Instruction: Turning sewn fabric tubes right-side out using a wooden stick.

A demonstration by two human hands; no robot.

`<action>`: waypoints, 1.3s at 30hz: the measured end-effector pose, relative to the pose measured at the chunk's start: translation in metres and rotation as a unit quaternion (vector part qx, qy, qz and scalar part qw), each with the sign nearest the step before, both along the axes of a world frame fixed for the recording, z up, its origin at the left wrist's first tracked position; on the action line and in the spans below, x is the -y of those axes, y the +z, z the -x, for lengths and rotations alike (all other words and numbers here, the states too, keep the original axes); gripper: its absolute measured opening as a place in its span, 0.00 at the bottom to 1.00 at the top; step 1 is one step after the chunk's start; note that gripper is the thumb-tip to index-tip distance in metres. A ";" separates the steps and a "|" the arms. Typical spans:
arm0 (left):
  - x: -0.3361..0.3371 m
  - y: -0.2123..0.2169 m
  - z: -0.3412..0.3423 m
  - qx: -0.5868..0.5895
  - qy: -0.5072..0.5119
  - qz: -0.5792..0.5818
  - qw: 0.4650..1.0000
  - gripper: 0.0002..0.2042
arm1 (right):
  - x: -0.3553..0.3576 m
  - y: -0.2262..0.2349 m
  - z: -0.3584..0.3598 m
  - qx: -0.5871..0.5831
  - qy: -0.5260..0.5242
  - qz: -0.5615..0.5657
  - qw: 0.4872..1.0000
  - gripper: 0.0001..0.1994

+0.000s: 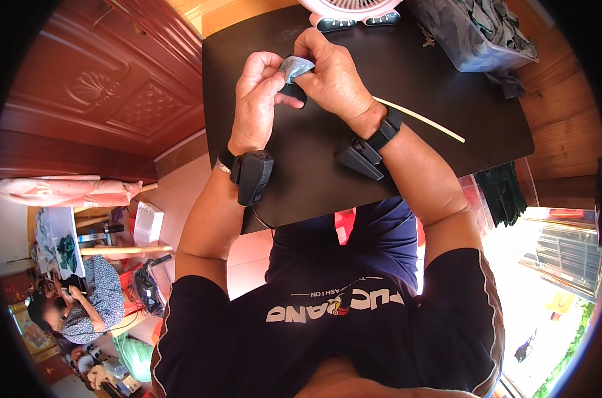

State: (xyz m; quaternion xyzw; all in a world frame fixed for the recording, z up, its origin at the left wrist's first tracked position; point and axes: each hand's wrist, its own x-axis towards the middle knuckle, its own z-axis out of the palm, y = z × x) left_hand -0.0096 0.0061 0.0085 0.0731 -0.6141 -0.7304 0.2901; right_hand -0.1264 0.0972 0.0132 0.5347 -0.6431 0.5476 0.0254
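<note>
In the head view, two bare hands meet over one black table (307, 169). The left hand (254, 99) and the right hand (341, 83) grasp one small grey-blue cloth piece (296, 67) together, each pinching it with thumb and fingers; it is held above the table's far part. Two black devices, one per wrist, are strapped on: a left device (254, 178) and a right device (359, 159). One pale strip (426, 122) lies on the table beside the right wrist. At the far edge stands one fan (354, 8) with two shoe-shaped feet; to its right is one clear bin (479, 60) of grey cloth pieces (490, 23), too heaped to count. One other person (103, 285) shows at far left.
</note>
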 end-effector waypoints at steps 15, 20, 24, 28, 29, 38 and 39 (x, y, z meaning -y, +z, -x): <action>0.009 0.001 -0.004 0.043 0.047 0.024 0.998 0.07 | -0.002 0.005 0.013 0.293 0.287 -0.104 0.906 0.09; 0.010 -0.001 -0.002 0.057 0.059 0.080 0.993 0.07 | -0.005 0.010 0.019 0.322 0.262 -0.145 0.898 0.10; 0.009 -0.002 -0.002 0.052 0.041 0.072 0.995 0.07 | -0.003 0.004 0.024 0.286 0.259 -0.139 0.912 0.09; 0.012 0.001 -0.003 0.053 0.001 0.036 0.998 0.06 | -0.001 -0.001 0.028 0.279 0.253 -0.130 0.917 0.08; 0.013 0.001 -0.003 0.050 -0.001 0.044 0.998 0.06 | 0.001 -0.003 0.025 0.281 0.235 -0.120 0.923 0.07; -0.013 -0.002 0.000 -0.002 0.053 0.076 0.996 0.08 | 0.001 -0.004 0.002 0.133 0.014 -0.010 0.991 0.07; -0.012 -0.002 0.000 0.009 0.054 0.090 0.994 0.09 | 0.001 -0.004 0.000 0.064 -0.029 0.018 0.997 0.07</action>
